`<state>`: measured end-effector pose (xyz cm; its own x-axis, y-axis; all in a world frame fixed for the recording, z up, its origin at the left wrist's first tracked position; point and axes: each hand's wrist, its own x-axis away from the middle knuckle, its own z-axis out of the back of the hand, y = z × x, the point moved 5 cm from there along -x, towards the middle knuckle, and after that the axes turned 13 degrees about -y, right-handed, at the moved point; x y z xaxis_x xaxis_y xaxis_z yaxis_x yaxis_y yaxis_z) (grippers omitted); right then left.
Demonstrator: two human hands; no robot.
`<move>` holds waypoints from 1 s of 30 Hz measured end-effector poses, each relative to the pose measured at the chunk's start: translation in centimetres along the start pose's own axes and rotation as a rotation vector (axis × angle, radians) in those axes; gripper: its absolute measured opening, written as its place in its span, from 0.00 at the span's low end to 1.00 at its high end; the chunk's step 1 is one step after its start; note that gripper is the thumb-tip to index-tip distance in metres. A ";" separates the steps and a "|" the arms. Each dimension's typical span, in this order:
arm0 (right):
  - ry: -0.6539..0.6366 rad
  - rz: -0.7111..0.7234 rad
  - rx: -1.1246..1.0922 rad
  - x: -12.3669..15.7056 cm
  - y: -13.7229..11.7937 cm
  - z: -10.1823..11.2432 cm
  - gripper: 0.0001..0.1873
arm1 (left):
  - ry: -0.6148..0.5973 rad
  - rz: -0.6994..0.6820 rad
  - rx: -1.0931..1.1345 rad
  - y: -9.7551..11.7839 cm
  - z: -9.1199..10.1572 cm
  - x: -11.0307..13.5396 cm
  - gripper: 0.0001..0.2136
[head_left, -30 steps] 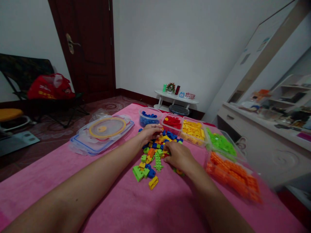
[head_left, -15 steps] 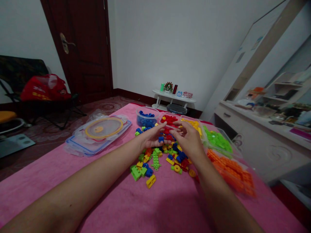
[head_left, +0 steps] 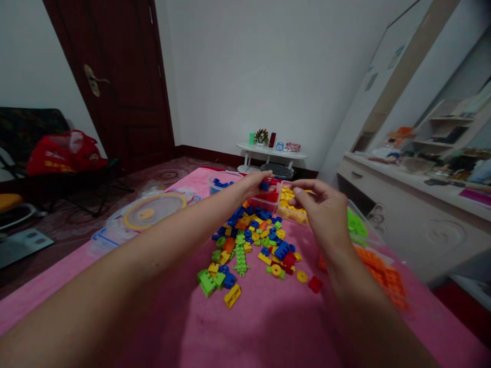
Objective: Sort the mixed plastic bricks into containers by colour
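Two hands show in the head view: the left hand [head_left: 259, 185] grips a blue brick [head_left: 264, 186] over the red-brick box [head_left: 265, 205], with the round blue-brick tub [head_left: 213, 188] at nine o'clock, closer to it than to the right hand [head_left: 324, 204], and the loose brick pile [head_left: 256, 236] toward six. The right has the yellow-brick box [head_left: 293, 217] at nine o'clock; whether it pinches anything I cannot tell. The blue brick's long axis is unreadable, the left forearm [head_left: 172, 245] partly covers the tub, and the orange-brick box [head_left: 401, 302] is blurred.
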<state>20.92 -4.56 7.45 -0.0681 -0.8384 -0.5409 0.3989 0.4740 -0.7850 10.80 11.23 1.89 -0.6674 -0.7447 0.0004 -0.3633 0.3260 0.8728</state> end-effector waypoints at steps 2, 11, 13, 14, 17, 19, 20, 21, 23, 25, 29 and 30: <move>-0.012 0.008 0.017 0.0 -0.1 0.0 0.08 | 0.081 -0.072 -0.410 1.9 0.5 -2.1 0.07; 0.045 0.039 0.046 -0.3 -0.4 1.3 0.07 | 0.268 -0.129 -1.151 1.8 4.7 -3.1 0.08; 0.043 0.038 0.052 -0.3 -0.2 1.3 0.07 | 0.281 -0.154 -1.186 1.5 5.1 -2.7 0.10; 0.036 0.039 0.057 -0.4 -0.1 1.2 0.07 | 0.285 -0.172 -1.196 1.4 5.2 -2.5 0.11; -0.003 0.026 0.085 -0.4 0.5 0.7 0.08 | 0.290 -0.229 -1.212 1.6 5.4 -1.5 0.11; -0.040 0.000 0.098 -0.5 1.1 0.4 0.08 | 0.289 -0.263 -1.215 1.7 5.4 -0.3 0.11; -0.060 -0.010 0.100 -0.5 1.4 0.1 0.08 | 0.287 -0.281 -1.215 1.7 5.4 0.5 0.11; -0.078 -0.016 0.101 -0.5 1.7 -0.1 0.08 | 0.281 -0.301 -1.215 1.7 5.2 1.3 0.11; -0.117 -0.012 0.105 -0.5 2.1 -0.6 0.08 | 0.258 -0.355 -1.233 1.7 4.8 3.1 0.12; -0.168 -0.009 0.116 -0.4 2.3 -1.1 0.08 | 0.215 -0.385 -1.285 1.4 3.9 5.0 0.11; -0.243 -0.001 0.138 -0.2 2.1 -1.8 0.09 | -0.035 -0.233 -1.309 0.0 1.7 8.6 0.10; -0.253 0.004 0.147 -0.1 2.1 -1.9 0.09 | -0.104 -0.191 -1.293 -0.4 1.2 9.4 0.14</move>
<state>20.06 -2.94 5.28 0.1568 -0.8860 -0.4363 0.5278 0.4486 -0.7212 3.93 4.79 0.95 -0.7430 -0.6495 -0.1614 0.3865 -0.6133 0.6888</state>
